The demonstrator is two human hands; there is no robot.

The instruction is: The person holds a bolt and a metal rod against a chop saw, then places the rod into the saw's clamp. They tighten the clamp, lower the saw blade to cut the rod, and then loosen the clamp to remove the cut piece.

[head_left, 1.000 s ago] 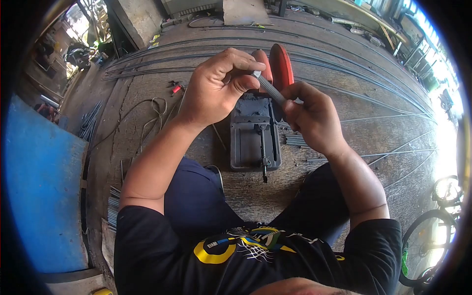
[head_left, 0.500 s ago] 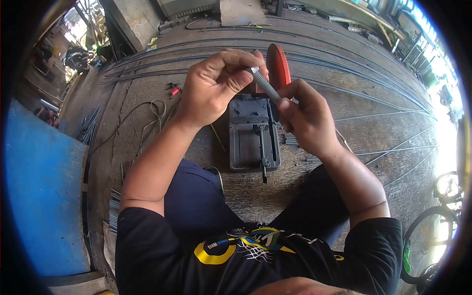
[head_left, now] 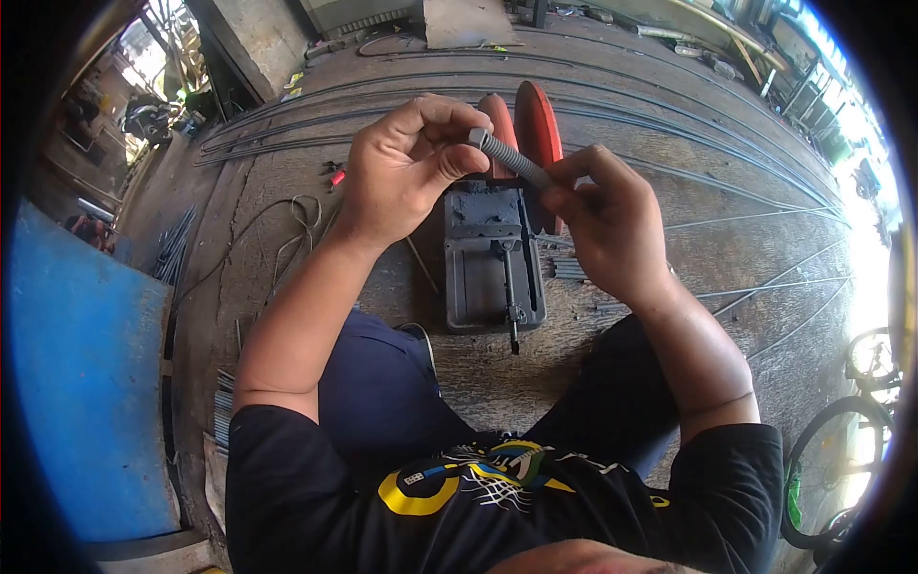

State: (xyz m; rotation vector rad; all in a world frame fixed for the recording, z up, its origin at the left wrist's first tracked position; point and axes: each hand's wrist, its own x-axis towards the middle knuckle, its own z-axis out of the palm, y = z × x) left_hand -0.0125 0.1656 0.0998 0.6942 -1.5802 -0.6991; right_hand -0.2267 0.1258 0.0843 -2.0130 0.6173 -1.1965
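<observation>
A grey threaded bolt (head_left: 512,161) with a hex head is held slantwise in front of me, its head up and to the left. My left hand (head_left: 406,158) has its thumb and forefinger on either side of the head. At the lower end, my right hand (head_left: 612,225) pinches the shank between thumb and curled fingers, which hide the tip. Just below the bolt stands a dark cut-off machine base with a clamp vise (head_left: 483,258). Behind the bolt rises its red disc-shaped guard (head_left: 538,129), with a reddish rounded part (head_left: 498,134) beside it.
Long thin metal rods (head_left: 708,158) lie across the floor beyond the machine. Short cut rods (head_left: 567,269) lie to its right. A cord (head_left: 301,225) loops on the left, near a small red object (head_left: 337,178). A blue panel (head_left: 86,373) stands far left; a bicycle wheel (head_left: 832,469) is at right.
The bolt's head has turned and shifted slightly left, showing its hex side. My left fingers have spread a little, and my right hand has moved slightly right. The reddish part behind is now more visible.
</observation>
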